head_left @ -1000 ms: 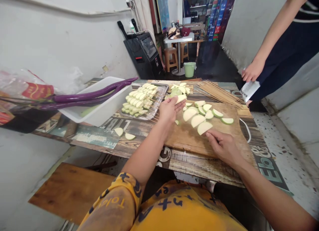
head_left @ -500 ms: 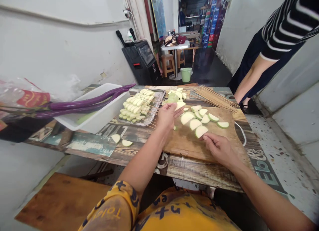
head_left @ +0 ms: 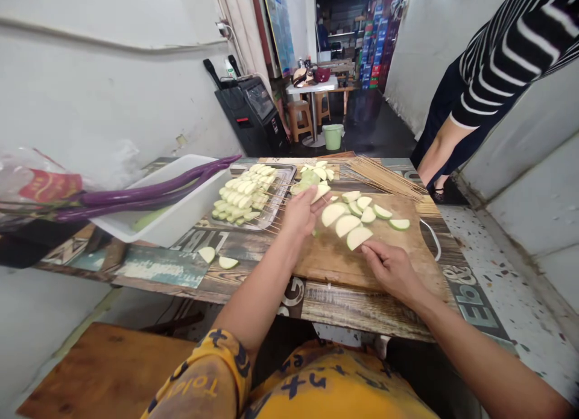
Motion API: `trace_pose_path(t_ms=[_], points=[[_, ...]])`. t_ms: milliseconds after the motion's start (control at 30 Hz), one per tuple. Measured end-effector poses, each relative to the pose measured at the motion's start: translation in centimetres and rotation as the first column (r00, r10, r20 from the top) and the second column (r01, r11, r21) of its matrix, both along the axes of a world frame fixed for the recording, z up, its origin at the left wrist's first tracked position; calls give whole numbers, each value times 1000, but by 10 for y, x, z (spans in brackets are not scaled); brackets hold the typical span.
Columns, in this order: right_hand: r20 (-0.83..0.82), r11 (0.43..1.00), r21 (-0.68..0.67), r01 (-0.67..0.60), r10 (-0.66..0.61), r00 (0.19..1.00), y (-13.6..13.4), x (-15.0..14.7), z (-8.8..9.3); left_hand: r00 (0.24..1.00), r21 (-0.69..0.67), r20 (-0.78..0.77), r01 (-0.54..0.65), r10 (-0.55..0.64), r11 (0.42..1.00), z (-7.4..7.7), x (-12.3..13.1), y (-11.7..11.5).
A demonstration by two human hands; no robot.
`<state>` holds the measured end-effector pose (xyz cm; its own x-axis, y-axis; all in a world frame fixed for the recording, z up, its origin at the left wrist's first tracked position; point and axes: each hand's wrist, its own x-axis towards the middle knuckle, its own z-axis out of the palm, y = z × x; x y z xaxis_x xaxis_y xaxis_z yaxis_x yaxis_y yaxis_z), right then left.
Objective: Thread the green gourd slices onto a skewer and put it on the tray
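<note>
My left hand (head_left: pixel 301 213) is closed on a pale eggplant slice (head_left: pixel 321 192) at the left edge of the wooden cutting board (head_left: pixel 353 259). My right hand (head_left: pixel 391 268) rests on the board with curled fingers, its fingertips touching the nearest half-round slice (head_left: pixel 359 236). More cut slices (head_left: pixel 357 211) lie spread on the board beyond both hands. A metal tray (head_left: pixel 283 190) to the left holds several skewered slices (head_left: pixel 242 196).
A white tub (head_left: pixel 181 217) carries long purple eggplants (head_left: pixel 149 190) at the left. A bundle of bamboo skewers (head_left: pixel 386 175) lies behind the board. Two loose slices (head_left: pixel 217 257) sit on the table (head_left: pixel 362 310). Another person (head_left: pixel 479 75) in a striped sleeve stands at the right.
The other person has stepped closer along the right side, and their hand with the paper is out of view. My hands have stayed about where they were on the board.
</note>
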<state>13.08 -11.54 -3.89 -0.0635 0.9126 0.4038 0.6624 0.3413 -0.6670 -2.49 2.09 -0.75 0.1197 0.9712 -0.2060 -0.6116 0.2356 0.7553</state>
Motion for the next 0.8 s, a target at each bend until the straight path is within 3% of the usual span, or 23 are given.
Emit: trace_pose_path(t_ms=[233, 433, 633, 800], points=[[116, 998, 63, -3, -4, 993, -4, -1, -7, 996, -37, -12, -91, 91, 995, 0, -1, 1], [137, 999, 40, 18, -23, 990, -3, -3, -4, 997, -33, -13, -75, 75, 997, 2, 1, -3], [75, 1000, -17, 16, -14, 997, -2, -2, 1, 997, -18, 3, -76, 76, 997, 2, 4, -4], [-89, 990, -135, -27, 15, 996, 0, -2, 6, 999, -18, 4, -54, 54, 998, 0, 6, -5]])
